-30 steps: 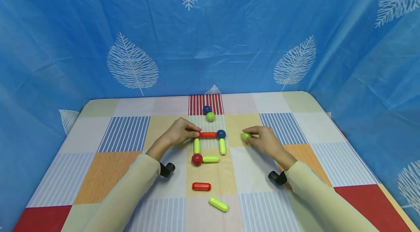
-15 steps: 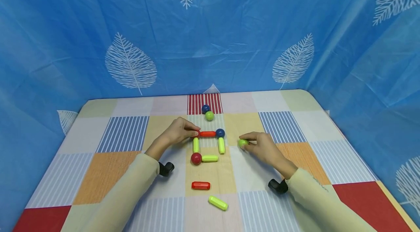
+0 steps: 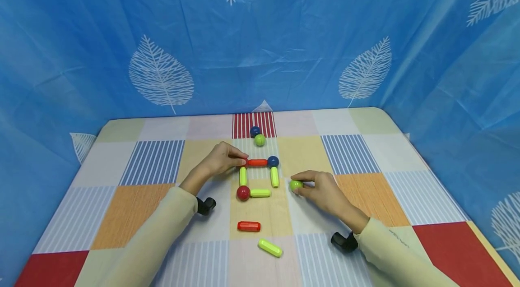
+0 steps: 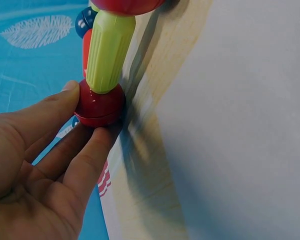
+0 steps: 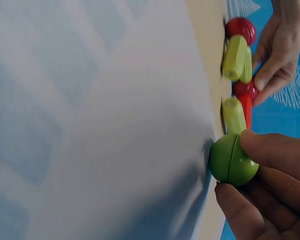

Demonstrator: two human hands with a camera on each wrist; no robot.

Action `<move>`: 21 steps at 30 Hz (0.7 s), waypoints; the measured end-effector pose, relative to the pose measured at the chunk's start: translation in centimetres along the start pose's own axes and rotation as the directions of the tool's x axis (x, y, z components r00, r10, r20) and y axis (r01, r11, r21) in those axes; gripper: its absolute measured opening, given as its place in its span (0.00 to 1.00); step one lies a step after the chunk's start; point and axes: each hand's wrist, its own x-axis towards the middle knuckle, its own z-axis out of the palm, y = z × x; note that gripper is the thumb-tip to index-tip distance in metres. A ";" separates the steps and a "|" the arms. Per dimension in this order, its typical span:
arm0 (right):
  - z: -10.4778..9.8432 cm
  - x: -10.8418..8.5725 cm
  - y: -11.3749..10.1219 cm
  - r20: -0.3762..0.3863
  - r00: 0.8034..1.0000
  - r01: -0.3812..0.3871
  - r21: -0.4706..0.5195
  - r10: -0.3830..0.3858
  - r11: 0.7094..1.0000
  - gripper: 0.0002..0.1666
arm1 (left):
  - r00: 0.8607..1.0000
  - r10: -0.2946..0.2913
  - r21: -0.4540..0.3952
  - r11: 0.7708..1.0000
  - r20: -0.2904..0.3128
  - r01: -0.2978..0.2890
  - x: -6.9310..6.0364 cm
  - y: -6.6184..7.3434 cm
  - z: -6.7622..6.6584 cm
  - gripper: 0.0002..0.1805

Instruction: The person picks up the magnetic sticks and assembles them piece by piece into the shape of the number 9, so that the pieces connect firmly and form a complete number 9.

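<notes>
My left hand (image 3: 219,159) pinches a red ball (image 4: 101,106) at the far left corner of a three-sided frame of rods and balls. From that ball a red rod (image 3: 257,162) runs right to a blue ball (image 3: 273,161), and a yellow-green rod (image 3: 243,176) runs nearer to a second red ball (image 3: 243,193). Another yellow-green rod (image 3: 260,193) points right from it, its right end free. A further yellow-green rod (image 3: 274,178) extends nearer from the blue ball. Right of the frame, my right hand (image 3: 322,190) holds a green ball (image 5: 232,161) between thumb and fingers, low over the cloth.
Beyond the frame lie a loose green ball (image 3: 260,140) and a dark blue ball (image 3: 255,131), close together. On the near side are a red rod (image 3: 249,226) and a slanted yellow-green rod (image 3: 270,248). A blue leaf-patterned curtain (image 3: 292,70) hangs behind the patchwork-covered table (image 3: 154,224).
The right hand has brought the green ball nearer to me and slightly left, toward the frame's open corner. The left hand keeps its hold on the red ball. The view has tilted slightly.
</notes>
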 end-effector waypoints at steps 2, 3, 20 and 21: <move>0.3 -0.2 -0.3 0.007 1.000 0.003 0.014 -0.003 1.000 0.18 | 1.000 0.012 0.006 1.000 0.001 -0.012 0.1 -0.1 0.0 0.11; 0.5 -0.2 -0.4 0.010 1.000 0.004 0.021 -0.004 1.000 0.18 | 1.000 0.014 0.006 1.000 0.001 -0.014 0.1 -0.1 0.0 0.11; 2.5 -0.6 -1.7 -0.008 0.993 0.122 0.072 -0.122 0.990 0.19 | 1.000 0.029 0.006 1.000 0.003 -0.030 0.0 0.0 -0.1 0.12; 2.6 -0.6 -1.8 -0.007 0.992 0.125 0.071 -0.125 0.990 0.19 | 1.000 0.025 0.007 1.000 0.003 -0.025 0.0 0.0 0.0 0.12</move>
